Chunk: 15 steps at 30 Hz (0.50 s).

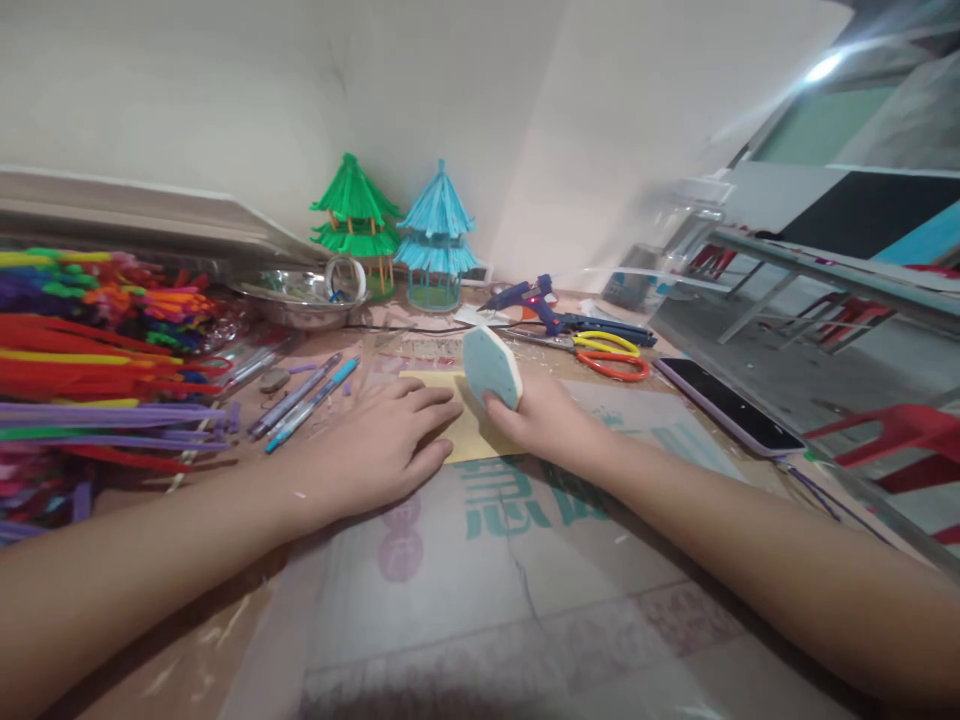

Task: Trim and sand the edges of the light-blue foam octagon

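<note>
My left hand (379, 445) lies flat, fingers stretched out, on the left edge of a yellow sheet (469, 440) on the table. My right hand (544, 415) grips a pale blue, many-sided foam piece (491, 365) and holds it on edge over the yellow sheet, fingers wrapped behind it. The two hands are close together at the table's middle.
Colourful pipe cleaners (90, 350) are piled at left, with pens (307, 395) beside them. A metal bowl (296, 295), green pagoda (356, 220) and blue pagoda (436, 235) stand behind. A glue gun (525, 297), scissors (607, 353) and a phone (727, 403) lie at right.
</note>
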{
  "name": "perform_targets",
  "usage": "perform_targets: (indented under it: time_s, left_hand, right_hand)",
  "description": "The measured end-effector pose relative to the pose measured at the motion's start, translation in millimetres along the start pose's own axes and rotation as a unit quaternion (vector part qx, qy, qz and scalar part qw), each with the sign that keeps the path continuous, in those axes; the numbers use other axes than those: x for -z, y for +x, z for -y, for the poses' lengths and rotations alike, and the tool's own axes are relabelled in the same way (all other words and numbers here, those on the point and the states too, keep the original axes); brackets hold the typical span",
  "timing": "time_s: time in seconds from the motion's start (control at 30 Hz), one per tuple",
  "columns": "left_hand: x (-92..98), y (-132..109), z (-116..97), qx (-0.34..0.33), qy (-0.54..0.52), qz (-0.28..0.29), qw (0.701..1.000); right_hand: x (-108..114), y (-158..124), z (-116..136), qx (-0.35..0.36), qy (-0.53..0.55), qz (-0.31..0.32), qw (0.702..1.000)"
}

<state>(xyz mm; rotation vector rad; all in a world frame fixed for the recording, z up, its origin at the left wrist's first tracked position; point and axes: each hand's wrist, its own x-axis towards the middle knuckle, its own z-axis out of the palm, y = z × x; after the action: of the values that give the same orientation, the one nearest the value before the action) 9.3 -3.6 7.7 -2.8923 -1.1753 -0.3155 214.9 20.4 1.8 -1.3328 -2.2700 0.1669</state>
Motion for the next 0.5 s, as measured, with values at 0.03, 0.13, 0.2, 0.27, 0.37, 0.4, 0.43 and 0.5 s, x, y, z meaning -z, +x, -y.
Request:
perform_targets:
  time_s: [0.03,0.13,0.2,0.27,0.37,0.4,0.43,0.5]
  left_hand:
    - [-0.3,-0.1,-0.1,0.001,0.002,0.002,1.0]
    - [-0.9,-0.3,-0.2,0.001,0.004,0.01,1.0]
    - [-1.4,-0.5,0.1,0.001,0.006,0.007,1.0]
    - [-1.9,-0.5,0.7,-0.001,0.007,0.004,1.0]
    - [-2.3,-0.2,0.9,-0.01,0.006,-0.005,1.0]
    - [-2.3,0.0,0.6,-0.014,0.007,-0.007,1.0]
    - [-2.2,0.2,0.2,-0.017,0.009,-0.008,1.0]
    - [-2.1,0.6,-1.3,-0.015,0.014,-0.006,1.0]
  right_hand:
    - [-3.4,5.3,-1.2,-0.006,0.005,-0.009,1.0]
    - [0.2,9.6,0.5,-0.018,0.032,-0.008,0.999]
    - [12.0,0.8,5.1,-0.018,0.046,0.034,0.998]
    - [22.9,-10.8,9.4,-0.017,0.05,0.074,0.996]
    - [22.8,-14.5,10.2,-0.024,0.04,0.07,0.996]
    - [18.0,-10.2,9.0,-0.031,0.029,0.056,0.998]
    - [11.9,-4.1,7.5,-0.038,0.019,0.043,0.998]
    - [0.8,9.1,4.9,-0.053,0.013,0.012,0.998]
